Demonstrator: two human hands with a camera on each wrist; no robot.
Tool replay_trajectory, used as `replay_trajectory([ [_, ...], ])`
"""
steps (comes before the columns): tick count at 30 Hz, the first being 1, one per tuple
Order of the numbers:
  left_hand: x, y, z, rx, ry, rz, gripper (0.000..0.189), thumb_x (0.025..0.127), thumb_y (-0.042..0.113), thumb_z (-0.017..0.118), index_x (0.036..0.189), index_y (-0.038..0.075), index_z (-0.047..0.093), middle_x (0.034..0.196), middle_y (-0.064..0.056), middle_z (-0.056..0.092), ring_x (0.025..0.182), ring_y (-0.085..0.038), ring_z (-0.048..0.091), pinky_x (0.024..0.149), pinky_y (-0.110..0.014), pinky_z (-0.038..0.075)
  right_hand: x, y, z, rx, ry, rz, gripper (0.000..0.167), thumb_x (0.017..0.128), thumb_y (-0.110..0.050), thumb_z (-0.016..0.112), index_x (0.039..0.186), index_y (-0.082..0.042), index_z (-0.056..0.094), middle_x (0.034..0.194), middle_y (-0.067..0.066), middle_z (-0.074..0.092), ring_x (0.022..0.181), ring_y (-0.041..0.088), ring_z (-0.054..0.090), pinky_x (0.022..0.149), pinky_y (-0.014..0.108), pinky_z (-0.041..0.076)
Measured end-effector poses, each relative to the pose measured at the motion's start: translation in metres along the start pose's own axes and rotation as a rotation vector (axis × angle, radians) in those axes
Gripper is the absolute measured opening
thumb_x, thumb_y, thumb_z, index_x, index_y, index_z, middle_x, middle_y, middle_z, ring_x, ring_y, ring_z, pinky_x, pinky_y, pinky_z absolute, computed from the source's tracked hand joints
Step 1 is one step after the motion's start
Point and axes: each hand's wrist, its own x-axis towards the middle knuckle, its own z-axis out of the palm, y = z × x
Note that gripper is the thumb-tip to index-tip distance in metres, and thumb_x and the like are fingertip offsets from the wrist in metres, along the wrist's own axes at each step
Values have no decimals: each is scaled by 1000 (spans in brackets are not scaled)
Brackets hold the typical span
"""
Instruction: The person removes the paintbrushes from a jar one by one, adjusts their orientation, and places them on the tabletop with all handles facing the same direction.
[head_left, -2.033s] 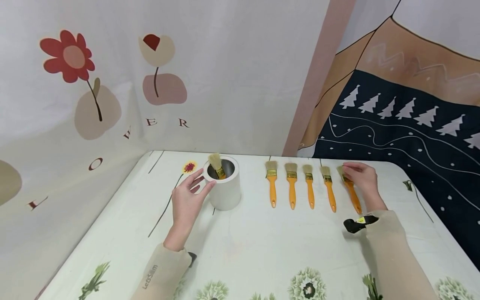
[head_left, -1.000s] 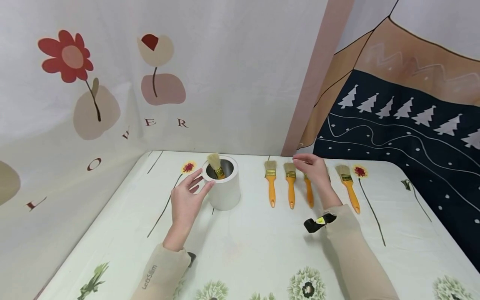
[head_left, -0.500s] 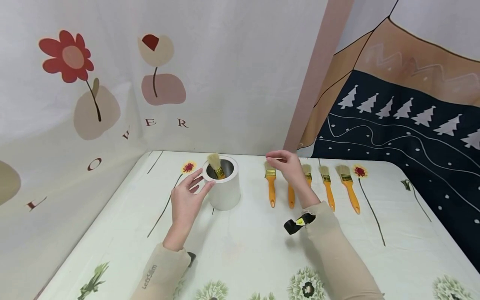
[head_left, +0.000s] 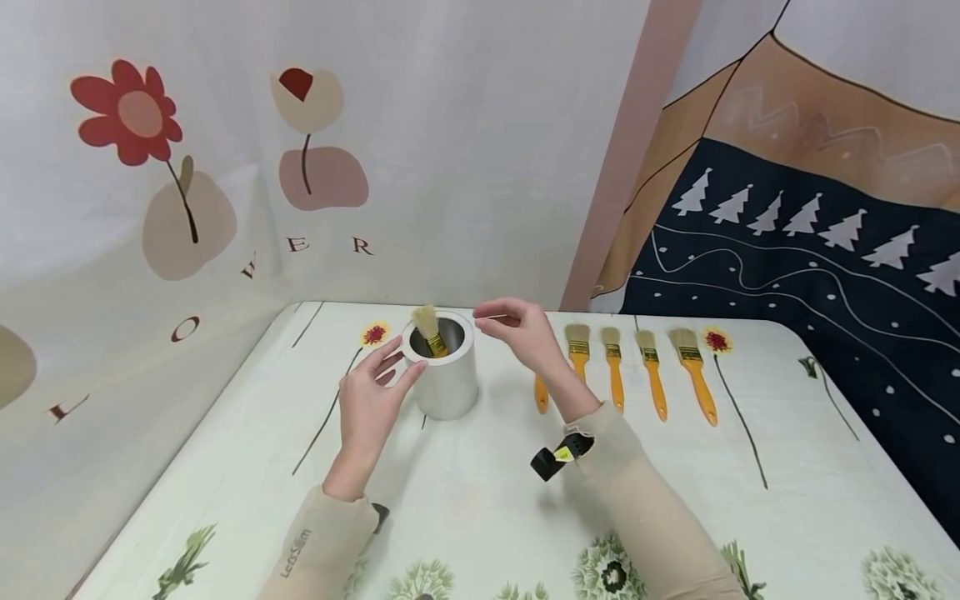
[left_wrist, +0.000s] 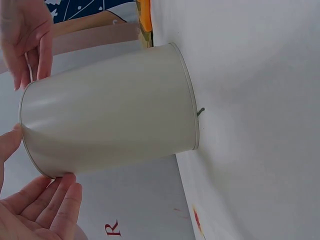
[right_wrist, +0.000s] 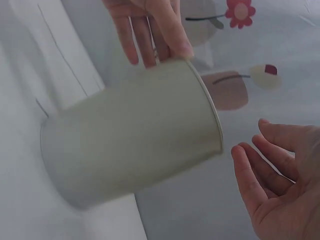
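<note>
A whitish can [head_left: 446,387] stands upright on the table in the head view, its mouth at the top. One paintbrush [head_left: 426,322] leans inside it, bristles up, its handle hidden by the can. My left hand [head_left: 370,400] holds the can's rim from the left, thumb on the near side and fingers on the far side; the left wrist view shows these fingers [left_wrist: 60,205] against the rim. Just right of the rim is my right hand [head_left: 527,335], fingers loosely bent with nothing between them. In the right wrist view a small gap separates this right hand [right_wrist: 280,175] from the can.
To the right lies a row of paintbrushes with orange handles, among them a narrow brush [head_left: 612,367] and a wide brush [head_left: 693,375]. My right forearm partly covers the leftmost brush [head_left: 542,396]. A printed cloth [head_left: 480,167] hangs behind the table [head_left: 465,483].
My right hand has swept left, from the rightmost brush across the row to beside the can's rim. The left hand, the can and the brushes stay where they were.
</note>
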Motion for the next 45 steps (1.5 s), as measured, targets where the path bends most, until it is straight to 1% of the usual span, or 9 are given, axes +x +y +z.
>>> replay_trajectory([
  [6,1,-1,1,5,-4,-1,54,84,27,82,132,10,65,132,-14,66,117,-29,68,97,-39,59,8,-15,26,-38,-45,-47,25,93,-16,71,116,-5,71,117,13,72,104,25,70,92,32,61],
  [11,1,-1,1,7,2,12,53,84,28,82,131,9,66,132,-14,67,115,-29,69,96,-39,60,16,-23,44,-149,-52,-51,24,93,-17,72,113,-6,73,113,11,74,102,24,72,86,29,62],
  [16,0,0,0,17,14,28,52,84,28,82,130,10,67,131,-14,67,114,-28,70,94,-38,60,20,-25,60,-334,-30,-63,23,92,-20,73,112,-8,73,110,7,76,101,20,73,82,28,63],
  [22,0,-2,-2,37,24,35,51,84,29,82,130,11,67,129,-13,69,110,-26,72,92,-37,61,18,-26,74,-556,-14,-94,26,91,-30,74,111,-13,72,105,-1,78,96,10,74,86,29,61],
  [24,0,-2,-3,35,22,36,51,84,29,82,130,11,67,129,-13,68,110,-27,72,92,-38,61,16,-26,77,-611,-11,-104,28,91,-33,74,112,-16,72,103,-5,78,93,8,73,83,28,60],
  [27,-1,-3,-3,26,19,30,51,84,30,82,129,11,68,130,-13,68,110,-27,72,93,-39,61,13,-26,81,-664,-9,-121,30,90,-37,74,113,-19,72,101,-7,78,90,5,72,74,22,57],
  [32,-1,-3,-2,13,19,23,51,84,31,82,129,12,68,129,-13,68,110,-30,71,93,-38,61,10,-23,84,-677,16,-170,26,90,-35,74,112,-20,74,99,-8,78,86,5,72,64,17,52],
  [39,-1,-3,0,14,20,29,52,83,33,82,129,12,68,130,-13,68,110,-30,71,93,-39,61,10,-19,81,-622,38,-190,18,94,-26,71,110,-19,74,99,-6,78,85,7,73,72,23,58],
  [45,-1,-2,0,24,19,36,52,83,31,82,129,12,68,130,-13,68,110,-28,72,93,-38,61,9,-18,76,-526,52,-198,17,95,-20,68,110,-15,75,99,-2,78,86,10,74,77,26,61],
])
